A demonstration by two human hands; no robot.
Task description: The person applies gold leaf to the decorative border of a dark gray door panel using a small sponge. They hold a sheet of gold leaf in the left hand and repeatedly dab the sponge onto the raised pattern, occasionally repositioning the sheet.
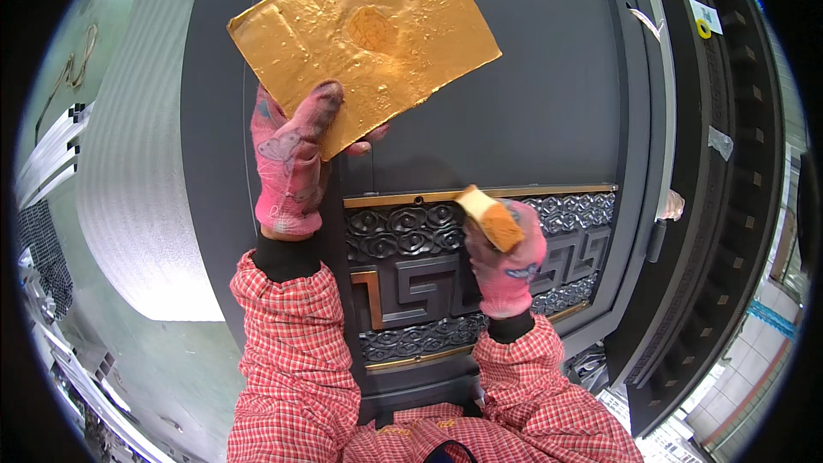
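1. Presently, the left hand (290,167) pinches a gold sheet (364,34) at the sheet's 7 o'clock corner, thumb on the face and fingertips showing behind the lower edge.
2. The sheet is held up at 12 o'clock in the view, in front of the plain upper face of a dark door (549,103). Whether it touches the door cannot be told.
3. The right hand (507,261) is closed around a tan sponge block (490,219), whose end sticks out toward 11 o'clock, just over the gold trim (403,198).
4. Handling, sheet: it appears thin, light and wrinkled, so likely floppy and easy to tear or crease. Grip at a corner or edge, as now; keep off the embossed oval at centre.
5. Handling, block: it looks soft and light; a full-hand grip suits it.
6. Edges: carved relief panel (411,231) lies at 6 o'clock of the sheet, door frame (711,206) at 3 o'clock.
7. Room: the flat door face between sheet and trim is open; a ribbed pale surface (137,163) bounds 9 o'clock.
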